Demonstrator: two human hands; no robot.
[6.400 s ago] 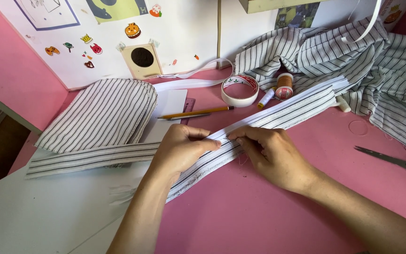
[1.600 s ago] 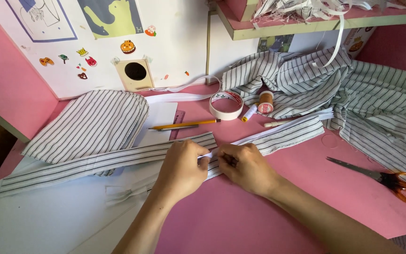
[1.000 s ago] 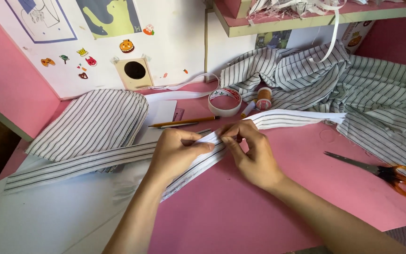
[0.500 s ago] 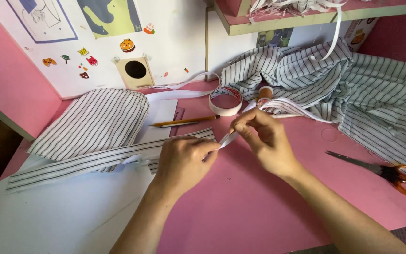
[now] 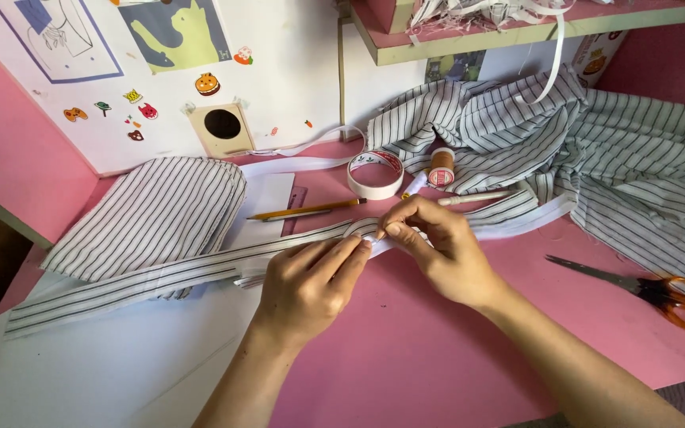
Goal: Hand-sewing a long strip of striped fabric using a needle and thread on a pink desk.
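A long striped fabric strip [image 5: 160,277] runs across the pink table [image 5: 438,349] from lower left toward the upper right. My left hand [image 5: 311,285] pinches the strip near its middle with thumb and fingers. My right hand [image 5: 438,250] pinches the same strip just to the right, fingertips almost touching the left hand's. The strip continues past my right hand toward a heap of striped cloth [image 5: 596,150].
A rounded striped fabric piece [image 5: 152,214] lies on white paper [image 5: 81,372] at left. Behind my hands are a yellow pencil [image 5: 303,211], a tape roll [image 5: 375,174], a thread spool [image 5: 441,166] and a pen [image 5: 473,198]. Orange-handled scissors [image 5: 660,293] lie at right.
Both hands shifted along the strip, lifting and folding it, then lowered it back to the table. The strip's right end moved closer to the cloth heap.
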